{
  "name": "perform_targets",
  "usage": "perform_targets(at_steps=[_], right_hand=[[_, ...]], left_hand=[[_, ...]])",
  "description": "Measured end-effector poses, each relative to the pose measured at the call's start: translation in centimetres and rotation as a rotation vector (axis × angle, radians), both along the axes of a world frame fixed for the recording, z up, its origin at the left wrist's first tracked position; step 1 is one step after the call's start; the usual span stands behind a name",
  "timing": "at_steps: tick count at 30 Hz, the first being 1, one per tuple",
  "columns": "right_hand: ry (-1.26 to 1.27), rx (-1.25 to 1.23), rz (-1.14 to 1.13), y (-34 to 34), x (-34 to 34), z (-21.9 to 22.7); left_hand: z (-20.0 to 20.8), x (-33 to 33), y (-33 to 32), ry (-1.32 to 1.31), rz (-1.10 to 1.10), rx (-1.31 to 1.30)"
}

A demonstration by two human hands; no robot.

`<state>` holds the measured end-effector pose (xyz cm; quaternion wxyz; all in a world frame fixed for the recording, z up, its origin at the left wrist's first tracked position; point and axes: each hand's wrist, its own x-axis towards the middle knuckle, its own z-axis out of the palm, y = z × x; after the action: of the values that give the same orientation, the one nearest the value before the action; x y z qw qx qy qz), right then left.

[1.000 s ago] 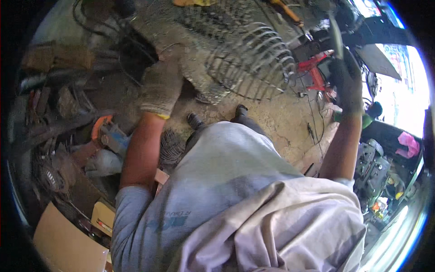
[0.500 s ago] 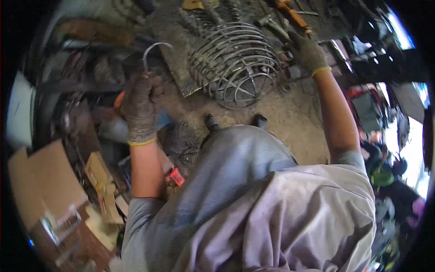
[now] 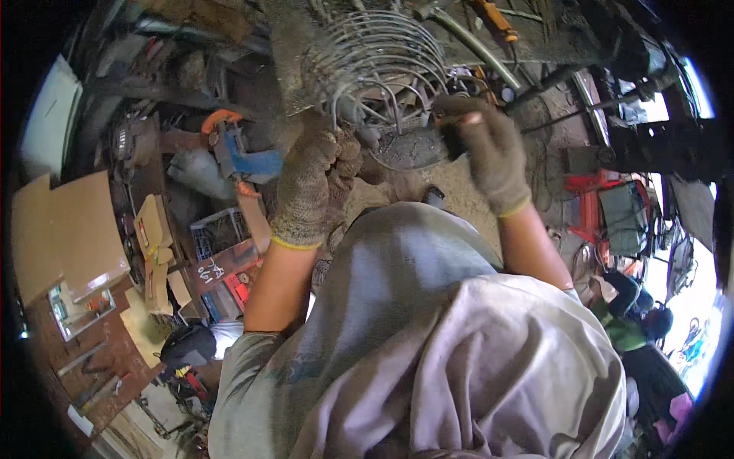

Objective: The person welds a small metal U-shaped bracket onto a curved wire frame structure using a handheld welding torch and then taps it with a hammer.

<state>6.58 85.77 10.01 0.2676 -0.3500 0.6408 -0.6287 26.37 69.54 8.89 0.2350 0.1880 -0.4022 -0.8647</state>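
Head view: I see L hand (image 3: 306,187) just came to the wire cage (image 3: 375,47), fingers closed around a bent rod (image 3: 334,107) by its near rim. R hand (image 3: 495,161) has left the hammer (image 3: 475,47) for the cage's right; fingers curled, but w/ blur I can't tell if they hold smth. So both hands are now there.

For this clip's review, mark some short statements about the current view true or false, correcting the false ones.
1. The left hand grips a curved metal rod. True.
2. The right hand is bare. False: the right hand wears a yellow-edged glove.
3. A wire cage of rings lies beyond the hands. True.
4. Cardboard stands at the right. False: the brown cardboard is at the picture's left.
5. An orange tool lies right of the cage. True.
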Motion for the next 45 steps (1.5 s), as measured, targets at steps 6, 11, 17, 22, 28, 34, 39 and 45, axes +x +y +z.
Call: perform_targets(at_steps=[6,11,17,22,28,34,39,45], right_hand=[[-0.049,0.179,0.193,1.4,3.7,-1.0],[-0.028,0.297,0.103,2.3,6.1,-1.4],[-0.142,0.346,0.107,3.0,6.9,-4.4],[-0.072,0.352,0.141,2.4,5.5,-6.3],[0.047,0.337,0.144,1.9,1.0,-10.9],[-0.123,0.58,0.096,8.8,-2.6,-14.9],[-0.443,0.719,0.003,15.4,-3.3,-20.2],[-0.549,0.741,-0.02,16.7,-2.6,-21.9]], left_hand=[[0.7,0.1,3.6,-0.141,-0.022,0.085],[-4.3,2.5,3.8,-0.197,-0.037,-0.207],[-5.2,4.0,3.6,-0.302,0.002,-1.656],[-4.1,1.5,6.2,-0.532,0.11,-0.444],[-8.4,-2.9,5.7,-0.389,0.369,-0.207],[-10.8,-3.9,3.8,-0.266,0.447,-0.19],[-9.5,-4.9,4.0,-0.45,0.476,-0.225],[-10.8,-5.1,3.6,-0.41,0.519,-0.219]])
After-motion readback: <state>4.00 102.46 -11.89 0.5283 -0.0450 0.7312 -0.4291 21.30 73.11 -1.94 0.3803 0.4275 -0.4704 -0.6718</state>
